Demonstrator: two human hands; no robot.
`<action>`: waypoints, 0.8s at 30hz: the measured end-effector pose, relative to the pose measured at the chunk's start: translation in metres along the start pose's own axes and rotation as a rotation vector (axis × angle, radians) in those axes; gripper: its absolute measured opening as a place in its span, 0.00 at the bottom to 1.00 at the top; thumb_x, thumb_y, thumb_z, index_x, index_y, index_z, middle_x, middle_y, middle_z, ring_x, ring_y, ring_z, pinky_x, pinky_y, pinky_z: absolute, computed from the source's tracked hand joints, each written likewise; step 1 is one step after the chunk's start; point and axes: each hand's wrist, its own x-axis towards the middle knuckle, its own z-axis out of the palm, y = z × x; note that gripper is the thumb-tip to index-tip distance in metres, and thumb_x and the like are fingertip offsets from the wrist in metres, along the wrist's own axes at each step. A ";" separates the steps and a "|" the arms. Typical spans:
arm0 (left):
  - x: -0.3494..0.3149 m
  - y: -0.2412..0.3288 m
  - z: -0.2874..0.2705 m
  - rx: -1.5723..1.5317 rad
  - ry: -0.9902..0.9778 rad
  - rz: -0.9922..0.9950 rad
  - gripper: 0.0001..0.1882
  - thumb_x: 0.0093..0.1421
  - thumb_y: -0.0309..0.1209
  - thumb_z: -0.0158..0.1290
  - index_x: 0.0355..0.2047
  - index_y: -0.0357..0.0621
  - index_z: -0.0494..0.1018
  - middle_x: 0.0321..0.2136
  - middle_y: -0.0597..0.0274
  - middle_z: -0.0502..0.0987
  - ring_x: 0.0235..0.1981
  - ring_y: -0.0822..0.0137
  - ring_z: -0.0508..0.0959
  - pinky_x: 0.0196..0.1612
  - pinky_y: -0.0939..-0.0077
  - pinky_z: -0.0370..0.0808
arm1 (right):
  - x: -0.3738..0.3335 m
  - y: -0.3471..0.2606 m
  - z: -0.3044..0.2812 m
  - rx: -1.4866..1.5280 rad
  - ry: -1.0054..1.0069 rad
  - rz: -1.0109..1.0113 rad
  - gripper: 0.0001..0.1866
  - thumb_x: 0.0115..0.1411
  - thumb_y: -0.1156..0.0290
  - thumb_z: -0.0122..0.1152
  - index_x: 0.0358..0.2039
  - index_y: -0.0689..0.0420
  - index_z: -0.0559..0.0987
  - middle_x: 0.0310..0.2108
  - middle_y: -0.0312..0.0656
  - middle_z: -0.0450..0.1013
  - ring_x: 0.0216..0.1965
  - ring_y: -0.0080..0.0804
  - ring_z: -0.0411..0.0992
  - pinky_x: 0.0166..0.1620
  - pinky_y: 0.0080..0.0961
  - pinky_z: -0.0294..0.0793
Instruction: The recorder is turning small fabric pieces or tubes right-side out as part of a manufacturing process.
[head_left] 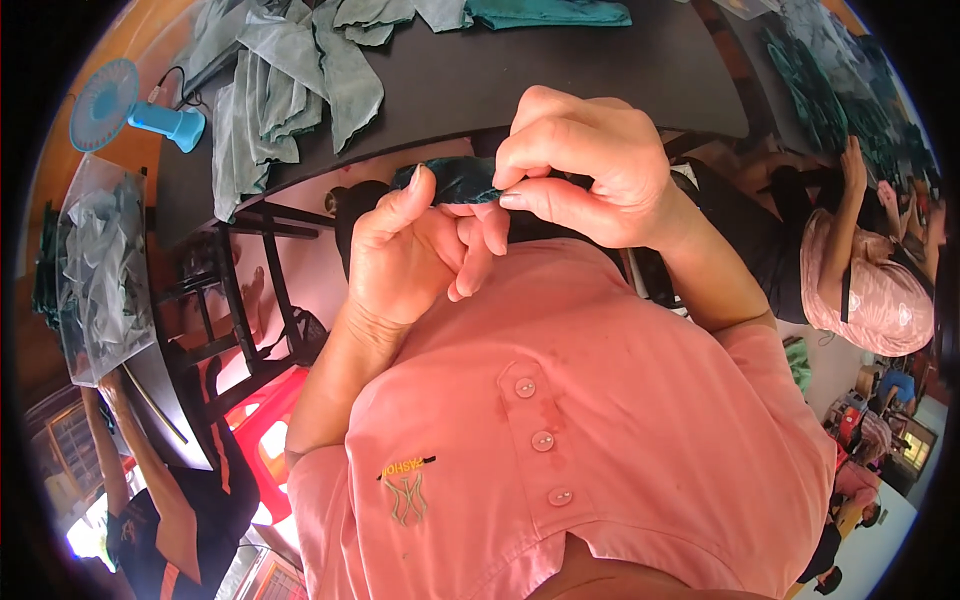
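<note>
Just below the dark tabletop (pixel 560 70) edge, left hand (pixel 415 250) and right hand (pixel 585 170) both pinch a small dark-teal fabric piece (pixel 455 180), fingers clenched on it.

bare tabletop (pixel 560 70) ahead, cloth pile (pixel 290 90) left

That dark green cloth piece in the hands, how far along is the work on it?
Done: I cannot tell of any finished pieces. In hand: the left hand and right hand pinch one small dark green cloth piece between fingertips. Left: a heap of grey-green cloth pieces lies on the black table.
</note>
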 end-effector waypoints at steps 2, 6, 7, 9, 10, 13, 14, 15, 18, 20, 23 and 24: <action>0.000 -0.002 -0.001 -0.016 0.001 -0.020 0.35 0.65 0.58 0.39 0.35 0.31 0.73 0.29 0.49 0.77 0.17 0.64 0.72 0.16 0.75 0.64 | -0.002 0.003 -0.001 -0.045 -0.004 -0.026 0.11 0.44 0.85 0.66 0.29 0.61 0.77 0.23 0.37 0.70 0.22 0.29 0.68 0.21 0.23 0.63; 0.001 -0.004 -0.001 -0.035 0.005 -0.068 0.35 0.65 0.59 0.39 0.34 0.32 0.73 0.29 0.51 0.77 0.17 0.65 0.71 0.17 0.75 0.63 | -0.005 0.005 -0.006 -0.104 -0.049 -0.047 0.12 0.41 0.86 0.65 0.28 0.61 0.77 0.24 0.38 0.70 0.21 0.29 0.68 0.21 0.23 0.63; 0.001 -0.004 0.000 -0.045 0.012 -0.087 0.35 0.65 0.59 0.38 0.34 0.32 0.73 0.29 0.51 0.77 0.17 0.65 0.71 0.18 0.75 0.62 | -0.006 0.005 -0.006 -0.105 -0.050 -0.046 0.12 0.41 0.86 0.65 0.28 0.61 0.77 0.24 0.38 0.70 0.21 0.29 0.68 0.21 0.23 0.63; 0.001 -0.005 0.002 -0.069 0.041 -0.101 0.36 0.65 0.60 0.38 0.34 0.32 0.73 0.29 0.52 0.76 0.17 0.65 0.71 0.18 0.75 0.62 | -0.006 0.006 -0.005 -0.138 -0.029 -0.089 0.12 0.41 0.87 0.65 0.28 0.61 0.77 0.23 0.39 0.69 0.20 0.29 0.67 0.21 0.23 0.62; 0.001 -0.006 0.003 -0.092 0.072 -0.114 0.36 0.64 0.60 0.38 0.33 0.32 0.73 0.29 0.53 0.76 0.17 0.65 0.70 0.19 0.74 0.61 | -0.007 0.005 -0.003 -0.140 -0.029 -0.088 0.12 0.41 0.87 0.65 0.28 0.61 0.77 0.23 0.39 0.69 0.20 0.29 0.67 0.21 0.23 0.62; 0.002 -0.007 0.000 -0.054 0.030 -0.146 0.37 0.64 0.61 0.37 0.32 0.32 0.73 0.26 0.54 0.76 0.17 0.66 0.69 0.19 0.75 0.61 | -0.011 0.006 0.000 -0.222 0.024 -0.050 0.10 0.41 0.80 0.67 0.23 0.55 0.74 0.23 0.36 0.65 0.19 0.31 0.67 0.20 0.26 0.63; 0.002 -0.008 0.001 -0.054 0.030 -0.145 0.37 0.64 0.61 0.37 0.32 0.32 0.73 0.26 0.54 0.76 0.17 0.66 0.69 0.19 0.75 0.61 | -0.013 0.008 -0.001 -0.257 0.010 -0.070 0.11 0.41 0.79 0.67 0.24 0.55 0.74 0.23 0.36 0.66 0.20 0.31 0.67 0.21 0.27 0.64; 0.002 -0.009 0.003 -0.052 0.046 -0.155 0.37 0.64 0.61 0.37 0.31 0.32 0.73 0.25 0.55 0.75 0.17 0.66 0.69 0.19 0.75 0.61 | -0.015 0.010 -0.002 -0.293 -0.003 -0.089 0.11 0.41 0.78 0.67 0.24 0.55 0.73 0.24 0.36 0.66 0.20 0.32 0.67 0.21 0.27 0.64; 0.003 -0.011 -0.001 -0.052 0.020 -0.176 0.37 0.64 0.62 0.38 0.31 0.32 0.73 0.23 0.55 0.75 0.17 0.66 0.69 0.19 0.75 0.60 | -0.014 0.011 -0.003 -0.352 -0.047 -0.117 0.12 0.41 0.79 0.65 0.25 0.55 0.71 0.23 0.35 0.67 0.20 0.33 0.67 0.22 0.29 0.65; 0.003 -0.011 -0.005 -0.058 -0.022 -0.190 0.37 0.63 0.62 0.38 0.31 0.32 0.73 0.23 0.55 0.75 0.17 0.66 0.69 0.20 0.75 0.61 | -0.020 0.018 -0.001 -0.328 -0.083 -0.080 0.12 0.41 0.79 0.64 0.25 0.55 0.70 0.22 0.34 0.67 0.20 0.33 0.67 0.22 0.30 0.65; 0.000 -0.015 -0.003 -0.082 -0.034 -0.194 0.38 0.63 0.62 0.38 0.31 0.32 0.73 0.27 0.52 0.76 0.17 0.65 0.70 0.20 0.75 0.62 | -0.031 0.015 0.006 -0.282 -0.101 -0.037 0.11 0.44 0.81 0.61 0.25 0.55 0.68 0.19 0.33 0.66 0.19 0.35 0.66 0.22 0.29 0.65; -0.001 -0.014 0.001 -0.027 0.020 -0.161 0.37 0.63 0.62 0.38 0.31 0.32 0.73 0.28 0.51 0.76 0.17 0.64 0.71 0.20 0.75 0.63 | -0.036 0.012 0.004 -0.141 -0.132 0.059 0.11 0.46 0.82 0.61 0.25 0.55 0.68 0.19 0.34 0.66 0.19 0.33 0.66 0.23 0.28 0.65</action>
